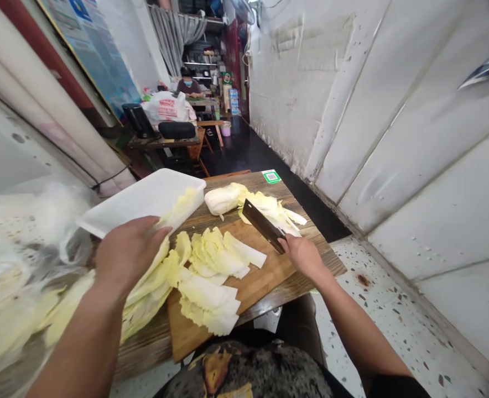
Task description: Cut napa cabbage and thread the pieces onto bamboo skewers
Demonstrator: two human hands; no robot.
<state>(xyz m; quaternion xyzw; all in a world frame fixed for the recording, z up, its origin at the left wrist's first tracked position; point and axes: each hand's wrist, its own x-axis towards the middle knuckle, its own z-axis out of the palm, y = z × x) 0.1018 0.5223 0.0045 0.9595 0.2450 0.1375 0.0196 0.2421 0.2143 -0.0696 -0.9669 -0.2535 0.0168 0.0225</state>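
Observation:
My right hand (300, 253) is wrapped round the handle of a dark-bladed cleaver (263, 224), its blade pointing up and left above the board. My left hand (130, 249) is closed on a pale yellow napa cabbage leaf (183, 202), which is blurred and reaches past the fingers in front of the white plastic tub (145, 193). Cut napa cabbage leaves (211, 298) lie in overlapping stacks on the wooden cutting board (253, 293). Behind the cleaver, a napa cabbage piece (223, 199) and loose leaves (269, 207) rest at the table's far side.
At left, clear plastic bags (20, 232) and more leaves (70, 309) crowd the wooden table (145, 354). A green QR-code card (271, 176) lies at the far edge. A white wall (394, 110) runs along the right. A masked person (187, 85) sits at a table farther back.

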